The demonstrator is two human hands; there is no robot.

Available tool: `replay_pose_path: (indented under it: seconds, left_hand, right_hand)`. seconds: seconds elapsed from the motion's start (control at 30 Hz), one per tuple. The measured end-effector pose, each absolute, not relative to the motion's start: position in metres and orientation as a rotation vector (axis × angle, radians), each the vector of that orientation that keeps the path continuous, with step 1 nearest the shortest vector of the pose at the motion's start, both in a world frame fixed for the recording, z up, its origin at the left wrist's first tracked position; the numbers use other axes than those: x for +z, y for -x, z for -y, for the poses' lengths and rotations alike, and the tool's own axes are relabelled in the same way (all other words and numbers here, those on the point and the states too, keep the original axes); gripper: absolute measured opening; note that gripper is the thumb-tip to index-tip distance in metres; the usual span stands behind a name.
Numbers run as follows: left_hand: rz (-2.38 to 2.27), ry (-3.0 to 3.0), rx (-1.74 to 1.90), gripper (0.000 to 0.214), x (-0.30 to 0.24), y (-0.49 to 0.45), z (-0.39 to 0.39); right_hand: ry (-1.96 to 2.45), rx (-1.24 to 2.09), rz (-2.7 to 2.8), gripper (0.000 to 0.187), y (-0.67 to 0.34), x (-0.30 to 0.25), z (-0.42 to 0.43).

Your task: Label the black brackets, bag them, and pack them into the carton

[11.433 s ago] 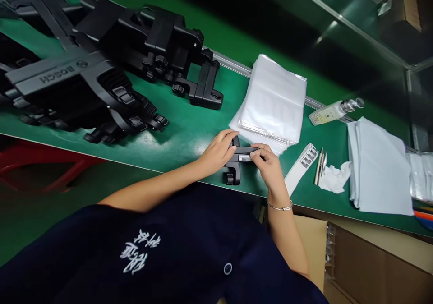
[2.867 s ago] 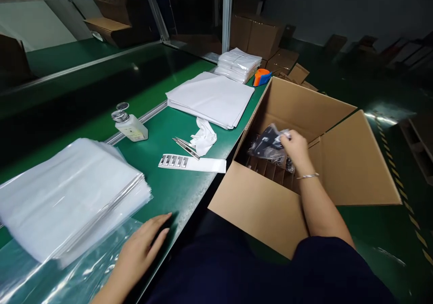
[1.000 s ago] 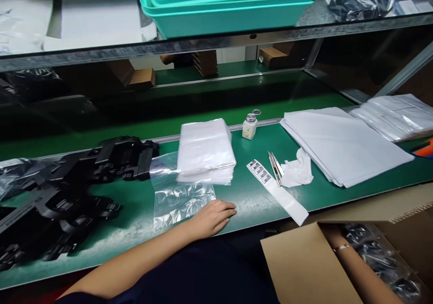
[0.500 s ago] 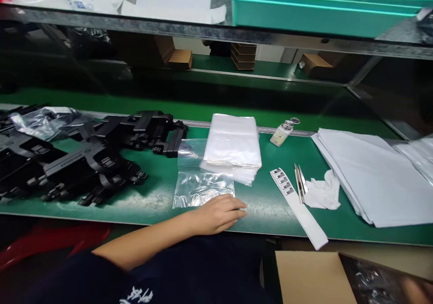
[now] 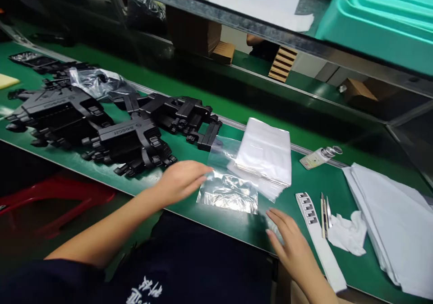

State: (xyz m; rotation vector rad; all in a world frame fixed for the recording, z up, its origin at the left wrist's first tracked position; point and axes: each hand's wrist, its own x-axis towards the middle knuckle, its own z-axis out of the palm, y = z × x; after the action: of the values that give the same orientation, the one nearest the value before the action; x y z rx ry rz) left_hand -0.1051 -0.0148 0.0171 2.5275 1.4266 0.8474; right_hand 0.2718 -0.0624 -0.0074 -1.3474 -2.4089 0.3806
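A clear plastic bag (image 5: 233,195) lies flat near the table's front edge, its upper part tucked beside a stack of white plastic bags (image 5: 265,150). My left hand (image 5: 182,182) is at the bag's left edge, fingers stretched and thumb a little apart; its fingertips reach the film. To the right of the bag, my right hand (image 5: 291,241) curls around a small clear plastic packet (image 5: 275,228), mostly hidden by the fingers and blurred. Black plastic frames (image 5: 131,135), some marked BOSCH, lie to the left.
Right of the stack sits a small bottle (image 5: 316,158) with a metal top. Nearer lie a label strip (image 5: 323,245), tweezers (image 5: 324,214), a crumpled white cloth (image 5: 348,234) and folded white sheets (image 5: 392,227). A shelf with a teal bin (image 5: 379,33) overhangs the table.
The view has swung left. My left hand has moved from the bag's lower right to its left edge. My right hand has come up from the cardboard box with a clear packet.
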Motion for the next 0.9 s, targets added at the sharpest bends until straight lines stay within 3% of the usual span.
replay_pose_path:
  seconds: [0.2,0.33,0.57,0.77,0.9]
  left_hand:
    - [-2.255,-2.159,0.98,0.044,0.045,0.222,0.059]
    - [-2.573,-1.898,0.869,0.045,0.048,0.276,0.064]
    - [-2.465,-1.896,0.415,0.05,0.06,0.293,0.023]
    - [-2.375,-1.966,0.016,0.06,0.071,0.269,-0.007]
    - [-2.452,-1.828,0.293,0.053,0.075,0.268,-0.009]
  right_hand:
    - [1.202,0.369,2.733,0.035,-0.217,-0.038,0.011]
    - [1.164,0.37,2.725,0.035,-0.216,-0.033,-0.004]
    - [0.85,0.274,2.823,0.031,-0.187,-0.04,-0.025]
    - [0.926,0.255,2.666,0.029,-0.191,-0.025,-0.011]
    - [1.014,0.252,2.525,0.026,-0.207,-0.009,0.004]
